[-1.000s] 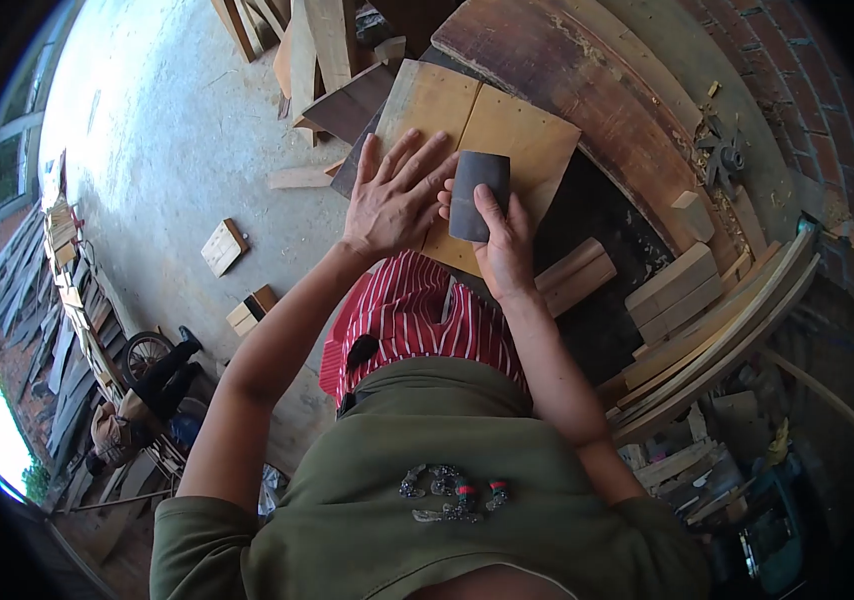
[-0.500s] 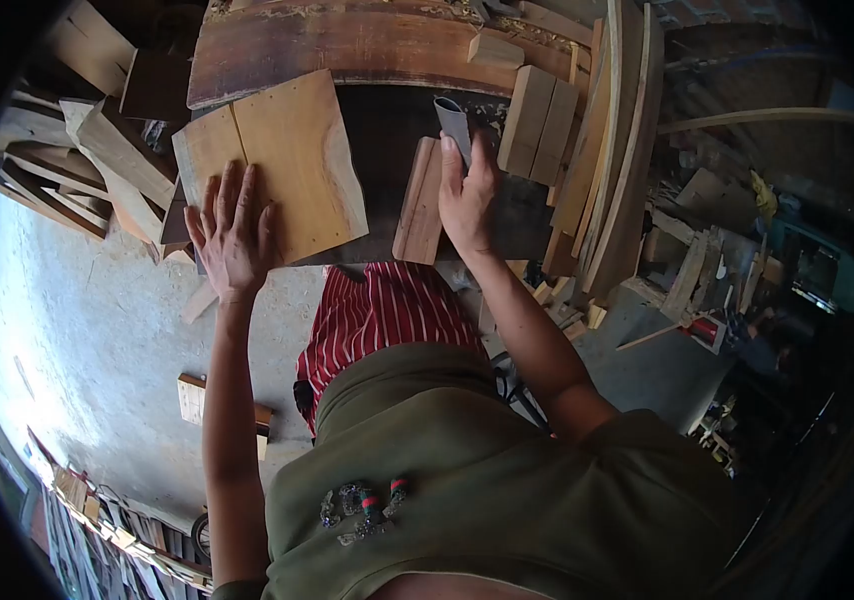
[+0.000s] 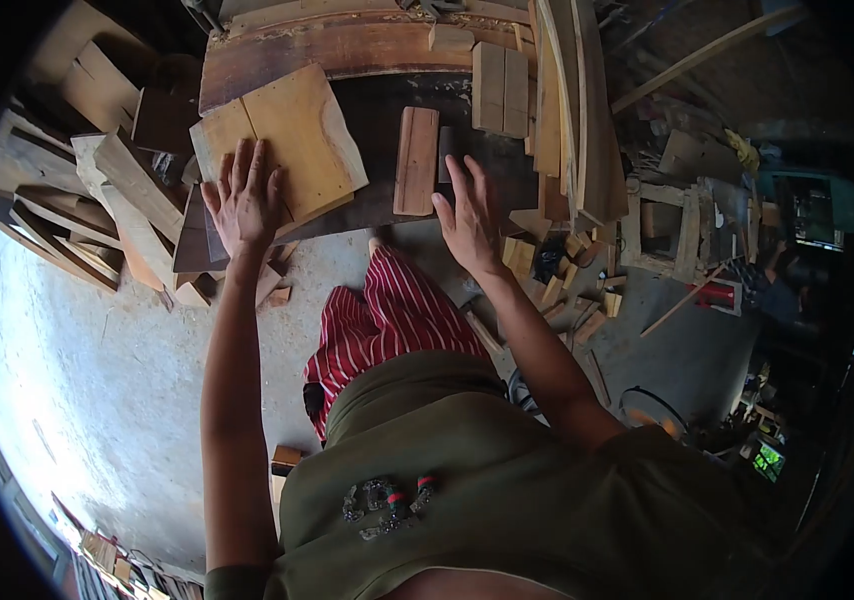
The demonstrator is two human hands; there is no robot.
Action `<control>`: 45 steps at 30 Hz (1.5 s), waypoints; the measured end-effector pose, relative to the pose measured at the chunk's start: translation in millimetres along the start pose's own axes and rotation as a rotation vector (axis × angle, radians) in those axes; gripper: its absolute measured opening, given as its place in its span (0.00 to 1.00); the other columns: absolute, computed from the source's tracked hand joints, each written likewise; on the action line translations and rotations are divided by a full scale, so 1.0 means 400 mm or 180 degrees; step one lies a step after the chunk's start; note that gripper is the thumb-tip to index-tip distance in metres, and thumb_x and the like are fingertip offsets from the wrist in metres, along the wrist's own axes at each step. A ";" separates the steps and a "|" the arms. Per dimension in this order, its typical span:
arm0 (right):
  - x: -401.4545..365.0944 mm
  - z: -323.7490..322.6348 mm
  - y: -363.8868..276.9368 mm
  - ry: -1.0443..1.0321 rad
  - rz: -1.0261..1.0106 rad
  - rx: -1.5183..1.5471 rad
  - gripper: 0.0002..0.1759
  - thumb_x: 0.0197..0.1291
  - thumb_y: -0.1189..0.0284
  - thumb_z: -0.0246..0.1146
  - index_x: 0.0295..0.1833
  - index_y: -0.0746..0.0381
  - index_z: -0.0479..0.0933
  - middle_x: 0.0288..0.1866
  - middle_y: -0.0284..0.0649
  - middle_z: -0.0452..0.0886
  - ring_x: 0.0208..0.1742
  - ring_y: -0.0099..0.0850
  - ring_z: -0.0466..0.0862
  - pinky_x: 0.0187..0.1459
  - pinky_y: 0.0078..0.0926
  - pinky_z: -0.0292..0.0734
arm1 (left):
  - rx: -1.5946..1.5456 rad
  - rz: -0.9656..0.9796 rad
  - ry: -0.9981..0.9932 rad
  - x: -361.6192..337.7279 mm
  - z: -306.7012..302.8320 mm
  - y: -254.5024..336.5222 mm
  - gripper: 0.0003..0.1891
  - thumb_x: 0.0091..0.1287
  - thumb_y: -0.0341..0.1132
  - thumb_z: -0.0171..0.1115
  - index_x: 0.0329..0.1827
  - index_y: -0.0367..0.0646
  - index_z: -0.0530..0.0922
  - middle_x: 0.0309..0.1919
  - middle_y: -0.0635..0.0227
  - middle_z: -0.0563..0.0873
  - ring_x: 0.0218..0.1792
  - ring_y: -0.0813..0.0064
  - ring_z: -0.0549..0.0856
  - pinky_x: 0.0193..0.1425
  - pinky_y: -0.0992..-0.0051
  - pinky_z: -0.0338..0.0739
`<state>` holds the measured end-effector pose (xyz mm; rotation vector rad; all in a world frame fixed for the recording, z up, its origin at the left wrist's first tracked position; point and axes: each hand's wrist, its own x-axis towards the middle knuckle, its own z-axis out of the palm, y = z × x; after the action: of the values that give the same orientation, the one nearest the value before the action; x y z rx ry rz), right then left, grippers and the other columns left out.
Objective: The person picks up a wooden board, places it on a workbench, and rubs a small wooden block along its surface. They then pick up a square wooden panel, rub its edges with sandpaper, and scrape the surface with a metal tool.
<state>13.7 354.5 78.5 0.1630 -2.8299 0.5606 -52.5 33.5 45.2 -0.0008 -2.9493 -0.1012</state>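
My left hand [image 3: 245,205] lies with spread fingers on a pale wooden board [image 3: 312,130], which has a dark seam and a wavy right edge. A reddish grooved wood block [image 3: 416,160] lies on the dark tabletop [image 3: 377,105]. Just right of the block is a dark grey strip of sandpaper [image 3: 445,152], flat on the table. My right hand [image 3: 472,220] is over the table's front edge, fingers apart and holding nothing, its fingertips close to the strip's lower end.
Two pale blocks [image 3: 500,90] stand side by side beyond my right hand. Long planks [image 3: 587,120] rise at the right, and a thick brown plank [image 3: 347,48] crosses the back. Cut wood [image 3: 132,190] is piled at the left. Offcuts [image 3: 549,290] litter the floor.
The grey sandpaper has left my right hand and now lies beside the reddish block. My right hand has opened. My left hand stays on the board; the view has shifted.
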 end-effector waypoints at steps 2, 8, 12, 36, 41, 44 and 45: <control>-0.048 -0.022 -0.018 0.0009 0.0030 0.0121 0.31 0.67 0.66 0.63 0.74 0.60 0.65 0.71 0.52 0.64 0.71 0.50 0.67 0.69 0.52 0.62 | 0.0007 -0.0046 -0.0034 -0.001 -0.001 -0.001 0.29 0.77 0.57 0.46 0.79 0.65 0.63 0.80 0.78 0.61 0.80 0.68 0.57 0.82 0.49 0.40; -0.094 -0.100 0.005 0.0229 0.0073 0.0345 0.28 0.69 0.69 0.62 0.73 0.58 0.69 0.71 0.49 0.64 0.69 0.49 0.69 0.67 0.46 0.68 | -0.0010 -0.0061 -0.0050 -0.001 -0.010 0.004 0.29 0.77 0.56 0.46 0.80 0.65 0.62 0.80 0.78 0.60 0.80 0.69 0.56 0.82 0.49 0.40; -0.039 -0.171 0.035 0.0463 0.0143 0.0536 0.23 0.70 0.73 0.60 0.70 0.58 0.72 0.70 0.50 0.66 0.68 0.49 0.70 0.66 0.45 0.69 | 0.0078 -0.0074 -0.0066 0.001 -0.015 0.006 0.28 0.77 0.55 0.47 0.79 0.65 0.63 0.80 0.78 0.62 0.80 0.69 0.57 0.82 0.50 0.42; 0.298 -0.264 0.784 0.0502 0.0733 0.0581 0.17 0.72 0.72 0.58 0.64 0.59 0.75 0.63 0.50 0.73 0.65 0.48 0.75 0.65 0.43 0.71 | 0.0052 -0.1158 -0.0533 0.034 -0.031 0.138 0.29 0.75 0.50 0.53 0.77 0.53 0.66 0.77 0.65 0.68 0.75 0.54 0.67 0.76 0.59 0.65; 0.300 -0.197 0.845 0.0171 0.0663 0.0615 0.20 0.77 0.66 0.53 0.70 0.55 0.71 0.67 0.55 0.71 0.69 0.51 0.71 0.67 0.43 0.67 | -0.0413 -0.1107 -0.0247 0.010 -0.022 0.121 0.30 0.74 0.48 0.53 0.77 0.46 0.65 0.77 0.60 0.66 0.76 0.52 0.65 0.78 0.60 0.60; 0.298 -0.189 0.854 0.0093 0.0737 0.0649 0.21 0.77 0.65 0.51 0.71 0.56 0.70 0.67 0.56 0.71 0.68 0.52 0.72 0.68 0.44 0.67 | -0.0351 -0.1173 -0.0043 -0.051 -0.023 0.165 0.30 0.75 0.49 0.51 0.77 0.46 0.65 0.78 0.61 0.65 0.77 0.54 0.64 0.79 0.59 0.58; 0.303 -0.192 0.841 0.0085 0.0729 0.0647 0.21 0.77 0.65 0.51 0.71 0.56 0.70 0.67 0.56 0.71 0.68 0.52 0.72 0.68 0.44 0.67 | -0.0179 -0.1207 -0.0021 -0.076 -0.023 0.179 0.30 0.76 0.50 0.51 0.77 0.47 0.65 0.78 0.62 0.64 0.77 0.56 0.63 0.79 0.59 0.56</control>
<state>-138.7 686.6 58.4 -0.1333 -2.7794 0.8926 -20.3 104.6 53.5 0.5506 -2.9131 -0.2364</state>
